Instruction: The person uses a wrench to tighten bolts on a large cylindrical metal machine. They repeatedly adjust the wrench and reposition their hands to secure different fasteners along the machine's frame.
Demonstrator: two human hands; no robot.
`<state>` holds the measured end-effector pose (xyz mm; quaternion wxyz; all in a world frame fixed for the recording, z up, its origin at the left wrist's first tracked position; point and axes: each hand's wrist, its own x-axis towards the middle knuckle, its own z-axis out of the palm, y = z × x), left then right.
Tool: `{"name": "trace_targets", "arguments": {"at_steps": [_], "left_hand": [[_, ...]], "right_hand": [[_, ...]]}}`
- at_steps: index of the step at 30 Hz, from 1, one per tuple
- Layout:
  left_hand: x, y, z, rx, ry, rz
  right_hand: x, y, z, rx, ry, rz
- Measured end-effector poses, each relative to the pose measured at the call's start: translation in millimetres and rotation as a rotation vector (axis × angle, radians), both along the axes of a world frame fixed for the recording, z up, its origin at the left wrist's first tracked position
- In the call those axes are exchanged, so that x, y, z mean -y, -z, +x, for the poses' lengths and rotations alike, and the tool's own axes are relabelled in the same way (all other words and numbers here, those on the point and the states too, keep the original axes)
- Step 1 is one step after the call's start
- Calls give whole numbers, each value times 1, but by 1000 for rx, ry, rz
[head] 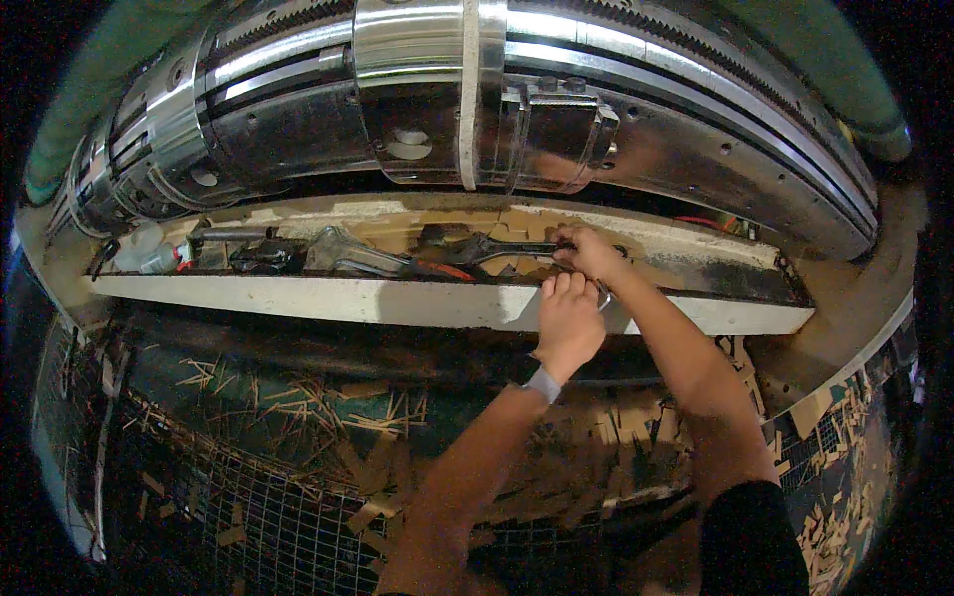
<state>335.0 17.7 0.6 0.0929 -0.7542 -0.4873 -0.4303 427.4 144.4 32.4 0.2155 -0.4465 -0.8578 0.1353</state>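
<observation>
A long tray with a pale front rail (298, 298) lies below a large metal roller. My left hand (570, 320) rests over this rail with its fingers curled; a thin metal piece (605, 299) shows beside its knuckles, and whether the hand grips it is unclear. Over the tray, my right hand (592, 253) bends its fingers at a dark wrench (514, 247); its fingertips are partly hidden, so a firm hold cannot be told. Left of the hands lie a tool with a red-orange handle (447, 270), a large grey wrench (332, 246) and a clear bottle with a red part (160, 258).
The metal roller (417, 89), with rings, toothed strips and a bolted block (563, 119), spans the top. A dark bar (235, 234) lies in the tray's left part. Cardboard scraps (373, 514) litter the wire grating (291, 529) below.
</observation>
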Motion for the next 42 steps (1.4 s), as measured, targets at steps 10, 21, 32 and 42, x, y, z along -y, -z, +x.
{"name": "trace_targets", "arguments": {"at_steps": [10,21,32,42], "left_hand": [[3,-7,-4,-12,26,-54],[-10,-1,1,116,181,-53],[-2,-13,-13,-388,64,-238],[-12,-13,-10,-413,-22,-250]], "right_hand": [[20,-8,0,-168,9,171],[114,-17,54,-336,-322,43],[132,-40,113,-805,-60,-76],[211,-134,302,-1384,313,22]]}}
